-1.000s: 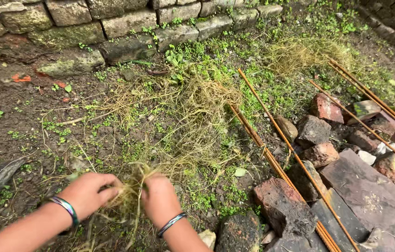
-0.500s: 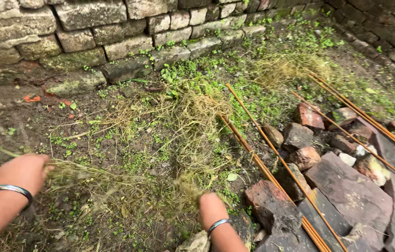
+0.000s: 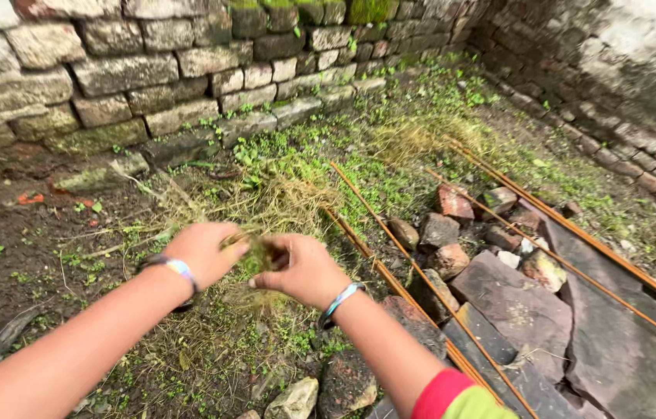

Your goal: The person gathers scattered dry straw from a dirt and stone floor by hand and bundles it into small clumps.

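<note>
Two walls frame the plot: the mossy brick wall (image 3: pixel 149 70) across the top and a second brick wall (image 3: pixel 615 85) running down the right. Below them, bare soil and low green weeds (image 3: pixel 421 109), with a mat of dry grass (image 3: pixel 266 202) spread over the middle. To the right sits a heap of broken bricks and flat stones (image 3: pixel 514 295), and several rusty rods (image 3: pixel 390 240) slant across it from upper left to lower right.

Both hands meet just over the near edge of that grass mat. The left hand (image 3: pixel 202 250) and right hand (image 3: pixel 304 268) face each other, fingers curled and pinched together on a small tuft of grass (image 3: pixel 259 250) held between them, clear of the ground. The tuft lies crosswise, hand to hand, equally near both. Each wrist wears a bangle (image 3: pixel 339 299).
</note>
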